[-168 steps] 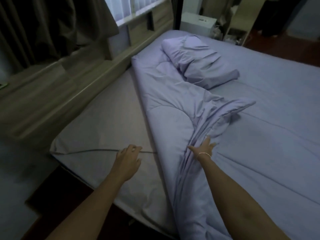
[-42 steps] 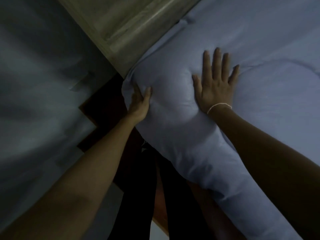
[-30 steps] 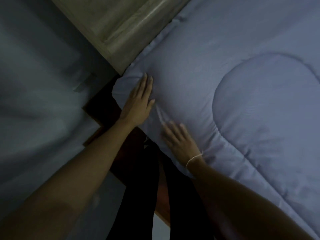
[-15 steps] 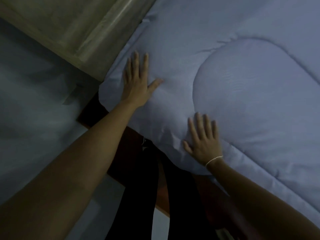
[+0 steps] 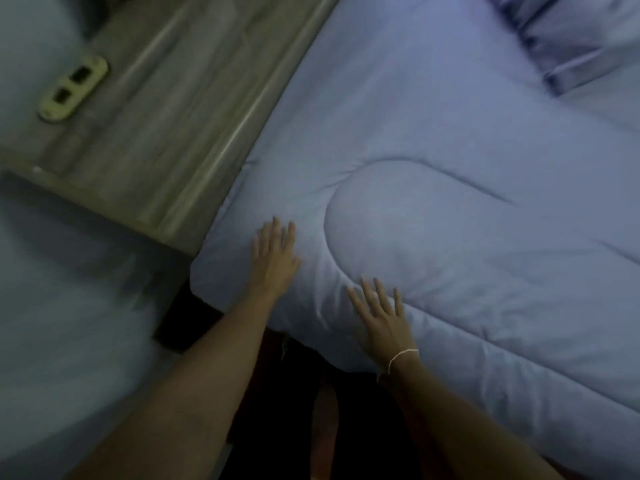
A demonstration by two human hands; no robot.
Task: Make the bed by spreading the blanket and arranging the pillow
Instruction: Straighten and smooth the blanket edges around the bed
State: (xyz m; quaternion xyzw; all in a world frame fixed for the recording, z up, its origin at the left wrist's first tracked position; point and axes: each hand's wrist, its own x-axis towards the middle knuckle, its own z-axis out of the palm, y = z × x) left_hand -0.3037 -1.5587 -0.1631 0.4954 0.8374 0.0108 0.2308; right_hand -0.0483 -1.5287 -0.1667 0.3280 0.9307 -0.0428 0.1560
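I have both palms flat, fingers straight, on the near-left corner of the blanket (image 5: 433, 174): left hand (image 5: 273, 261) nearer the wooden bed frame (image 5: 194, 133), right hand (image 5: 384, 320) at the near edge. The pillow (image 5: 568, 36) lies far right, nearer my right hand, cropped; its long axis is unreadable.

1 blanket (image 5: 433, 140) fills the right of the frame. 2 hands rest flat on it at lower centre: 1 left hand (image 5: 273, 261) and 1 right hand (image 5: 382, 318). 1 pillow (image 5: 571, 39) shows at upper right, 1 wooden headboard ledge (image 5: 173, 109) at upper left, and 1 socket plate (image 5: 72, 89) with 2 dark openings.
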